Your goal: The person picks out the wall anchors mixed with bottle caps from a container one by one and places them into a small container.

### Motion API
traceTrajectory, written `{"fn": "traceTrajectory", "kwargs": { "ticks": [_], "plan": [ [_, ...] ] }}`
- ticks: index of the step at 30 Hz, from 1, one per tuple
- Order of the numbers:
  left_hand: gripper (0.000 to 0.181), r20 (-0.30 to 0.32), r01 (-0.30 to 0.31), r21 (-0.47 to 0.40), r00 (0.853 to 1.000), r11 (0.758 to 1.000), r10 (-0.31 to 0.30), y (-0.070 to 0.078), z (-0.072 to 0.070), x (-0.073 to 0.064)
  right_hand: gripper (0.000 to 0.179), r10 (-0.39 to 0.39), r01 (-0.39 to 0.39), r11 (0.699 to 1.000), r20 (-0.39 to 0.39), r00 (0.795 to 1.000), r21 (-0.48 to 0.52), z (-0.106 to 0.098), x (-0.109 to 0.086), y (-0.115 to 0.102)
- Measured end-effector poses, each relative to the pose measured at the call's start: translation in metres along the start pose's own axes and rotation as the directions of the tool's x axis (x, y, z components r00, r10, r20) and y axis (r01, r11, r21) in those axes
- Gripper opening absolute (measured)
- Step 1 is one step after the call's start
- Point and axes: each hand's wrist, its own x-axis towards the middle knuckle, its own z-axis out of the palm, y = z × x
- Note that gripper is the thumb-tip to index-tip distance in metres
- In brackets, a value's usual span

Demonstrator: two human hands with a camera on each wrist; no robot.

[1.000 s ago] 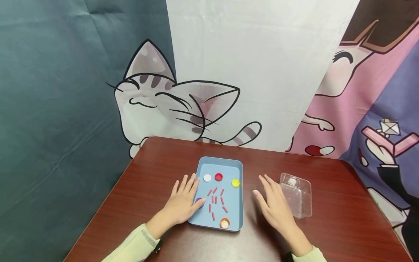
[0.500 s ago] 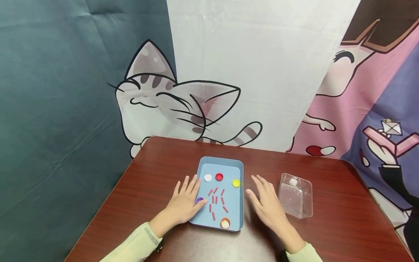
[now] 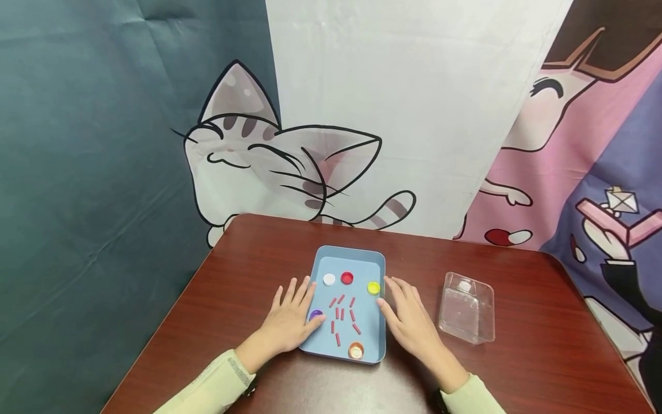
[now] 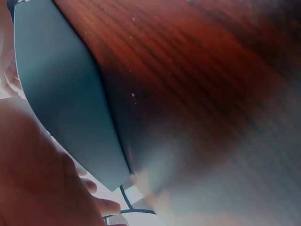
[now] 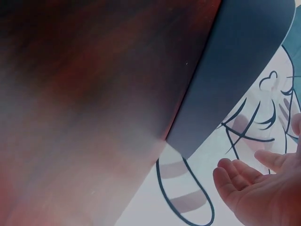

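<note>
A blue tray lies on the table, with several short red sticks scattered in its middle. Around the sticks sit a white cap, a red cap, a yellow cap, a purple cap and an orange cap. My left hand lies over the tray's left rim, fingers straight, its thumb partly covering the purple cap. On the other side my right hand has its fingertips right at the right rim, fingers extended. In the left wrist view the tray's outer wall stands beside the left hand.
A clear plastic box stands on the brown table to the right of my right hand. Behind the table hangs a cloth printed with a cartoon cat.
My right hand has moved left, from beside the clear box to the tray's right rim. The left hand has stayed at the left rim, and the tray's contents look unchanged.
</note>
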Motion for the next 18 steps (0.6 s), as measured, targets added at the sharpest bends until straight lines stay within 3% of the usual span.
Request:
{"fn": "traceTrajectory", "kwargs": {
  "ticks": [5,18],
  "plan": [
    [0.083,0.019,-0.014,0.001,1.0,1.0,0.014,0.002,-0.001,-0.002,0.056,-0.033,0.033,0.999,0.016,0.999,-0.013,0.005,0.004,-0.006],
    [0.083,-0.011,-0.038,-0.006,0.999,0.999,0.038,0.002,0.001,-0.012,0.053,-0.036,0.038,0.999,0.066,0.997,-0.017,0.016,0.013,-0.014]
  ]
}}
